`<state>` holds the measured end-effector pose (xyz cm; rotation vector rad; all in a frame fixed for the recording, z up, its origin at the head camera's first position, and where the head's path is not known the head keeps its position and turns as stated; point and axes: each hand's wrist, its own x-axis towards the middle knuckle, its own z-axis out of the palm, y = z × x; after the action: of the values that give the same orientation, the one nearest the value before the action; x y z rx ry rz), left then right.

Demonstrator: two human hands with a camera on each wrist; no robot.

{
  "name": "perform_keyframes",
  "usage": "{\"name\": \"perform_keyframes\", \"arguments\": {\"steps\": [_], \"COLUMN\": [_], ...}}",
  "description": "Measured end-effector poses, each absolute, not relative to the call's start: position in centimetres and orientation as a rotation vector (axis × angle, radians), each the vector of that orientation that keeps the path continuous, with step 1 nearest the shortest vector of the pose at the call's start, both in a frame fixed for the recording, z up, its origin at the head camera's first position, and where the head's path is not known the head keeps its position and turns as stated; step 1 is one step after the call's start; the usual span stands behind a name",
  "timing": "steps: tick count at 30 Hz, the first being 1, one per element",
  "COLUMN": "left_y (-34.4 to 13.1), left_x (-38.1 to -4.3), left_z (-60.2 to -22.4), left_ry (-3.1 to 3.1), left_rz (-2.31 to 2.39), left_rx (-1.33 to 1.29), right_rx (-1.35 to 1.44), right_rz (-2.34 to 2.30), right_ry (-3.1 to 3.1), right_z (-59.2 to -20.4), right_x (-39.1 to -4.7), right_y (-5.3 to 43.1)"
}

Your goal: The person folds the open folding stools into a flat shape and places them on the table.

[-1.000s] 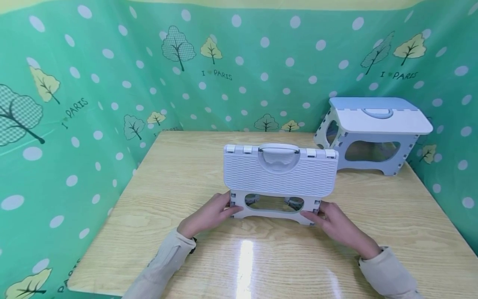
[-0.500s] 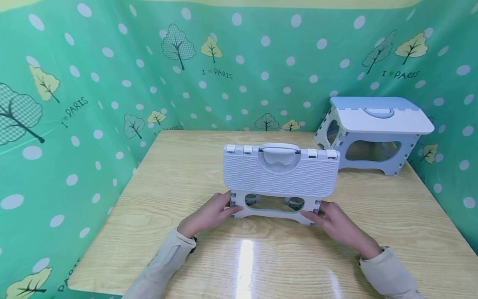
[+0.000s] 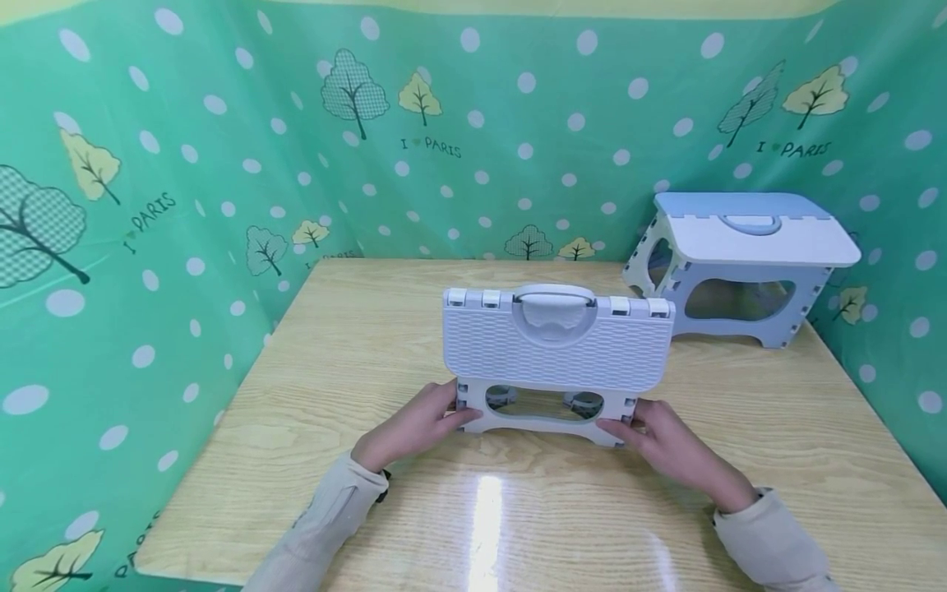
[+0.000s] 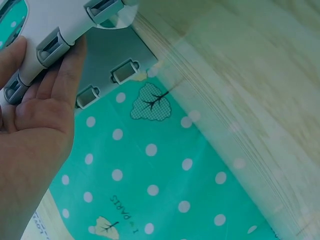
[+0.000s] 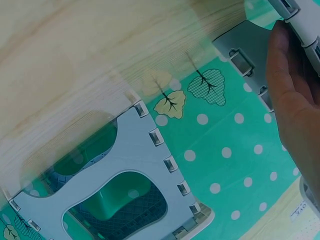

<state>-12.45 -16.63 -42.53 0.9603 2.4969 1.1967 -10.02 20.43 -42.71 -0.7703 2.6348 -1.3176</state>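
A pale lilac folding stool stands on the wooden table in front of me. Its textured seat half hangs down toward me, with the carrying handle along the top edge. My left hand grips the left side of the near leg panel, thumb on the front face. On the opposite side my right hand holds the same panel, its thumb also in front. In the left wrist view the fingers lie behind the hinged edge. The right wrist view shows the right hand at the other hinged edge.
A second folding stool, blue and white, stands unfolded at the back right of the table. Green dotted cloth encloses the table at the back and sides. Light glares off the tabletop near the front.
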Motion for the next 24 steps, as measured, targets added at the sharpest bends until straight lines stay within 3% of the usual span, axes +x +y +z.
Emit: {"name": "perform_keyframes", "arguments": {"steps": [24], "left_y": [-16.86], "left_x": [-12.49], "left_z": [-42.35], "left_ry": [2.449], "left_rz": [1.229], "left_rx": [0.939], "right_rx": [-0.799], "right_rz": [-1.317], "right_ry": [2.627], "right_z": [-42.68], "right_x": [-10.12], "right_y": [20.44]}}
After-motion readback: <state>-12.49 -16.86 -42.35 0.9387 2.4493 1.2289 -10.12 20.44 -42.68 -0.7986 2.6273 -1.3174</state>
